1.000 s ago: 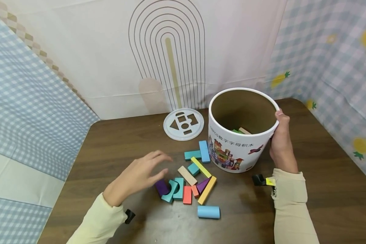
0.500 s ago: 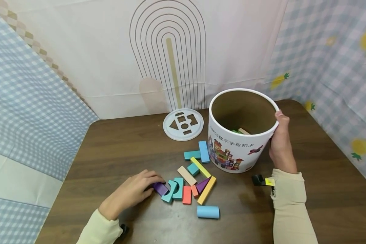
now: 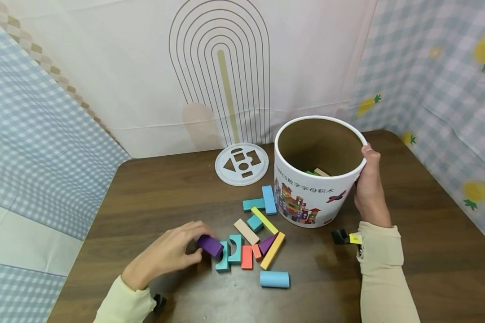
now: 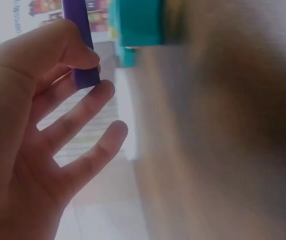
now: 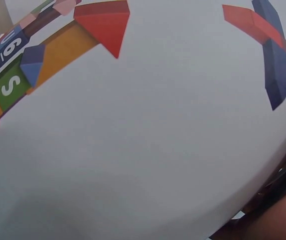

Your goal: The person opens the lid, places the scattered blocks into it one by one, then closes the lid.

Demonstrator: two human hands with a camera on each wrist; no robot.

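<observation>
My left hand [image 3: 167, 253] pinches a purple block [image 3: 210, 246] between thumb and fingers, at the left end of the scattered blocks. The left wrist view shows the thumb on one side of this purple block [image 4: 85, 55], with the two lowest fingers spread below it. Right beside it lies a teal arch block [image 3: 223, 264], partly covered by the purple one; a second teal arch block [image 3: 238, 252] follows. My right hand [image 3: 371, 190] grips the rim of a white bucket [image 3: 303, 190], thumb over the edge. Printed bucket wall [image 5: 148, 135] fills the right wrist view.
Several blocks lie before the bucket, among them a yellow strip [image 3: 265, 220], an orange strip [image 3: 273, 251] and a red block [image 3: 247, 257]. A blue cylinder [image 3: 275, 279] lies nearest the front. Behind is a round lid [image 3: 232, 177] with cut-outs. Inside the bucket, some blocks [image 3: 319, 172] show.
My left hand has come down to the left and taken hold of the purple block, which is now raised and tilted. The teal arch beside it has turned. My right hand stays on the bucket.
</observation>
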